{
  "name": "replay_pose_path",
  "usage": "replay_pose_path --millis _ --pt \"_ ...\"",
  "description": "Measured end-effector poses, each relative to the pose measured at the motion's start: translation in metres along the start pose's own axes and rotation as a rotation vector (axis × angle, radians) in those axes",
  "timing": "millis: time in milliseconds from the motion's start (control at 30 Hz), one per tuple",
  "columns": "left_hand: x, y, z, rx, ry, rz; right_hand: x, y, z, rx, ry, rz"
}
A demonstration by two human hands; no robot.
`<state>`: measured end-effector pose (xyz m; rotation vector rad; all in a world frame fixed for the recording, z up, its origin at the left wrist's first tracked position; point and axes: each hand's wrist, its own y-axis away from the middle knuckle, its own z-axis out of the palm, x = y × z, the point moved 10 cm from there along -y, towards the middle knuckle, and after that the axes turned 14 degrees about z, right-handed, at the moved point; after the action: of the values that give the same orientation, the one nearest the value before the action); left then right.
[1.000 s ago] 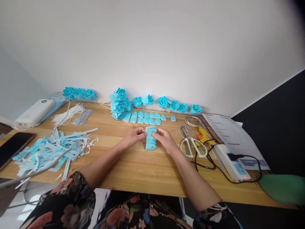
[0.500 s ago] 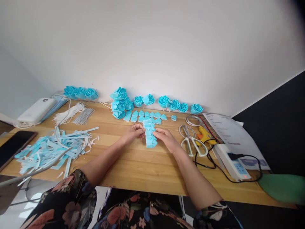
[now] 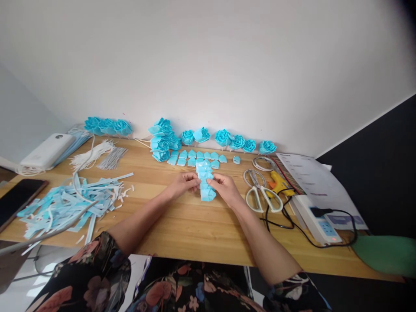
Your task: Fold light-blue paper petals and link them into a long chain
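A light blue strip of overlapping petals (image 3: 205,192) is held upright over the middle of the table. My left hand (image 3: 183,183) pinches its left edge between thumb and fingers. On the right edge, my right hand (image 3: 225,187) grips it with the thumb in front; the other fingertips are hidden behind the strip. Just beyond my hands lie two rows of loose blue petals (image 3: 207,155). Finished blue fabric flowers stand along the wall, among them a stacked cluster (image 3: 161,141) and a single flower (image 3: 267,147) at the right.
Scissors (image 3: 260,190), a yellow glue gun (image 3: 278,183) with its cable, and a white power strip (image 3: 316,221) lie right. Left are a heap of blue scraps (image 3: 71,206), white cords (image 3: 91,155), grey wire pieces (image 3: 112,158), a phone (image 3: 21,197) and a white power bank (image 3: 48,149).
The petal strip and both hands have shifted very slightly to the right. My right thumb sits further in over the strip. Both hands keep hold of it.
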<state>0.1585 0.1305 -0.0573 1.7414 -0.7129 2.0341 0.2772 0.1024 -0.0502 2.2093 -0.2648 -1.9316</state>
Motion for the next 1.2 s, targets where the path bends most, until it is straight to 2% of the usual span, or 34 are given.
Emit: replay_pose_path --millis 167,333,467,633,933,1067,1200 --pt "0.002 0.001 0.0 -0.011 0.03 0.005 -0.005 0.002 0.001 -0.041 -0.002 0.001" --pt "0.003 0.0 -0.01 0.071 0.027 0.003 -0.012 0.005 0.008 -0.151 -0.054 -0.006" --pt "0.004 -0.001 -0.009 0.08 0.043 0.007 -0.005 0.002 0.005 -0.087 -0.025 0.023" --pt "0.0 -0.001 -0.001 0.009 0.022 -0.016 0.0 -0.001 0.002 -0.045 -0.004 0.026" --pt "0.002 -0.002 -0.001 -0.028 -0.005 0.021 -0.006 0.002 -0.003 0.069 0.137 -0.06" --pt "0.004 -0.002 -0.003 -0.021 -0.009 0.027 -0.006 0.001 -0.002 -0.003 0.061 -0.038" --pt "0.004 -0.002 -0.011 0.052 -0.028 0.032 -0.008 0.002 -0.001 -0.078 -0.083 -0.009"
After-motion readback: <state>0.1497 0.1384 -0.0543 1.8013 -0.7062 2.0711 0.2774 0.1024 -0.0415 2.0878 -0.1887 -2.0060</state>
